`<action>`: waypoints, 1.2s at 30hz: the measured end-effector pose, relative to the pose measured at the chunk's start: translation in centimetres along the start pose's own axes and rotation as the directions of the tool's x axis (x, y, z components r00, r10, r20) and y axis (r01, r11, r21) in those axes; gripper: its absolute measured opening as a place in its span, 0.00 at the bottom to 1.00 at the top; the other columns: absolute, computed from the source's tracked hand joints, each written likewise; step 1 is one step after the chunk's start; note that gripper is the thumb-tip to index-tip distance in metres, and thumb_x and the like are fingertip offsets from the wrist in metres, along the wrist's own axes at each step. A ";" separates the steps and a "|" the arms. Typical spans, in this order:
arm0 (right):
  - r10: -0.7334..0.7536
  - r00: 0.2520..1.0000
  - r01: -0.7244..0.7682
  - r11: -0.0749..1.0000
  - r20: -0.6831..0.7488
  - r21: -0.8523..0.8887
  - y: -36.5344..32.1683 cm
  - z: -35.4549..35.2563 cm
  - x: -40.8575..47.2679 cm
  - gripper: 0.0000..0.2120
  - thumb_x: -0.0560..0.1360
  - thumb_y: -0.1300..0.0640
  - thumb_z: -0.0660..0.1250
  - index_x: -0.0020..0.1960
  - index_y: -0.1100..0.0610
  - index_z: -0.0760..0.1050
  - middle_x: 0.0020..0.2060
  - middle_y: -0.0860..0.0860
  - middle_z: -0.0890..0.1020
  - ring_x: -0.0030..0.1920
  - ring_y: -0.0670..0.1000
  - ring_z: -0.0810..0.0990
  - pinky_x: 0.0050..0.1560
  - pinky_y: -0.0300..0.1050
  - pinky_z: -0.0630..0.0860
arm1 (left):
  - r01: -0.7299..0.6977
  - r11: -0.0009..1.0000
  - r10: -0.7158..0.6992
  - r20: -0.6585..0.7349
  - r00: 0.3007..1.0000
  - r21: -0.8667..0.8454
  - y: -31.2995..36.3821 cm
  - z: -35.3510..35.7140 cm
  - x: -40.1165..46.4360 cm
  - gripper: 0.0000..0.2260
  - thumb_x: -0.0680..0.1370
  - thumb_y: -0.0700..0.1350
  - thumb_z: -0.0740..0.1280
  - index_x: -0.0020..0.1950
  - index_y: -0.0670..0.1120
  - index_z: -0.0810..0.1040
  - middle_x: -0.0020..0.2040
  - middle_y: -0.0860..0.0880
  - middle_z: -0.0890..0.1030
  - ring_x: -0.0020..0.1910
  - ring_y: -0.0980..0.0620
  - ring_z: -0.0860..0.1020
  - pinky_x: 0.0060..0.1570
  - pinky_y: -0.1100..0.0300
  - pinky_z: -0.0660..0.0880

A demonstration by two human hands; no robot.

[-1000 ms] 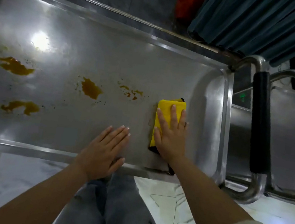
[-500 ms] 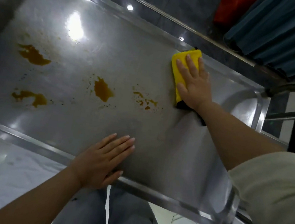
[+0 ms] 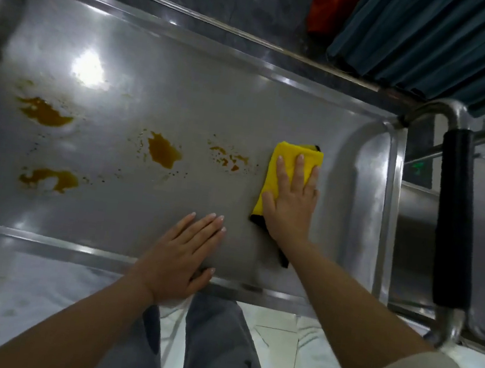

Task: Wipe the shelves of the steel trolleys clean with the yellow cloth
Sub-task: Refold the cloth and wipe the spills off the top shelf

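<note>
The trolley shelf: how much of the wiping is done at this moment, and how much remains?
Done: the right end of the shelf shows no stains. In hand: the right hand presses the yellow cloth flat beside the nearest brown splatter; the left hand rests flat on the shelf. Left: that splatter and three bigger brown stains farther left.

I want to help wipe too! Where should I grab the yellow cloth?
Probably the far end of the cloth, coming from above. It lies flat and folded on the shelf; that end is bare, while the right hand presses flat on the rest. Pinch the edge with your fingers.
</note>
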State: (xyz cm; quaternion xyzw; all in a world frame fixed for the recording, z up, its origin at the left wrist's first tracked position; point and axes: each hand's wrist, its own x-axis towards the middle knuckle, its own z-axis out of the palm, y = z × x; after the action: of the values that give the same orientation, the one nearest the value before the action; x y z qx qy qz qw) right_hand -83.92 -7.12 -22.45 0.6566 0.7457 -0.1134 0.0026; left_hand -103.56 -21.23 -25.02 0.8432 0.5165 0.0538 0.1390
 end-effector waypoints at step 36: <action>-0.204 0.979 0.204 0.960 0.020 -0.191 -7.0 0.4 9.5 0.43 0.70 0.28 0.47 0.78 0.51 0.47 0.77 0.59 0.48 0.76 0.65 0.44 0.70 0.70 0.41 | -0.122 0.980 0.128 -0.030 0.991 0.159 -6.8 -2.1 -3.9 0.31 0.77 0.61 0.57 0.73 0.42 0.67 0.74 0.42 0.65 0.74 0.44 0.63 0.71 0.43 0.57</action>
State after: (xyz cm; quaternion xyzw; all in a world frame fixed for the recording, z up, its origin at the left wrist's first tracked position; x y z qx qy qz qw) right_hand -92.15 1.33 -23.13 0.5731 0.8167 -0.0406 0.0545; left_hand -111.65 -21.42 -24.77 0.8810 0.4679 0.0385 0.0583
